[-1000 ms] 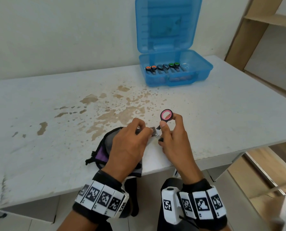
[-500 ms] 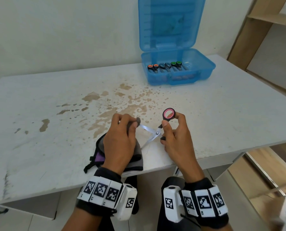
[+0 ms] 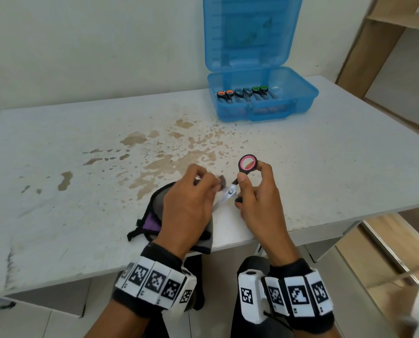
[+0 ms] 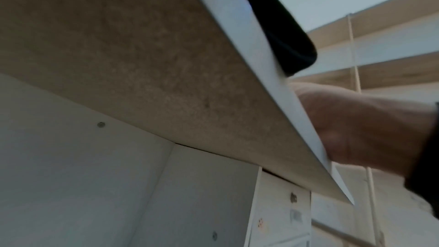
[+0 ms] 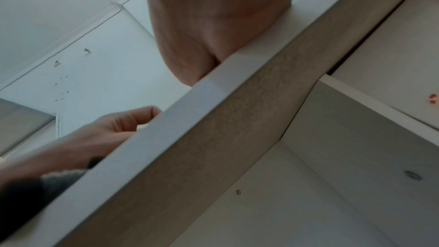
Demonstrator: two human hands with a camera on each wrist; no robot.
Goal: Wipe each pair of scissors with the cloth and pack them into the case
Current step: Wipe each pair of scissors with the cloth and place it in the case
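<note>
left hand point(image 3: 187, 203) back over blades, wrist views show only table point(image 4: 237, 25) underside

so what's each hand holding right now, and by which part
Right hand holds the pink-handled scissors by their handle loops. Left hand pinches the grey cloth around a blade.

No readable text, brand, number or label in any view. Only markings: black-and-white square fiducial tags on the white blocks of the black left wristband point(image 3: 154, 281) and black right wristband point(image 3: 298, 293), plus one on the white camera housing point(image 3: 248, 295) at the right wrist. Pattern codes, not legible characters. Tiny marks under some tags are too small to read. Both wrist views: nothing legible.
</note>
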